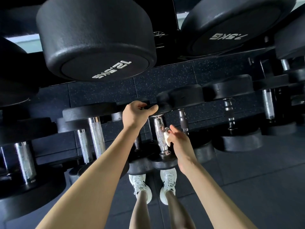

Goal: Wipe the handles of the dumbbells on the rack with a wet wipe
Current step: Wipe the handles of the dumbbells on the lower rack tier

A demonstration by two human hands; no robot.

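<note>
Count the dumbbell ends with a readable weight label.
2: the 12.5KG end at upper left and the 7.5KG end at upper right. Other dumbbells show no label from here; theirs may be hidden.

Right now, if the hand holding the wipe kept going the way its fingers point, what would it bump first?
Probably the shiny dumbbell handle just beyond it. The right hand holds the wet wipe against that handle or very near it; depth is hard to judge from this view.
</note>
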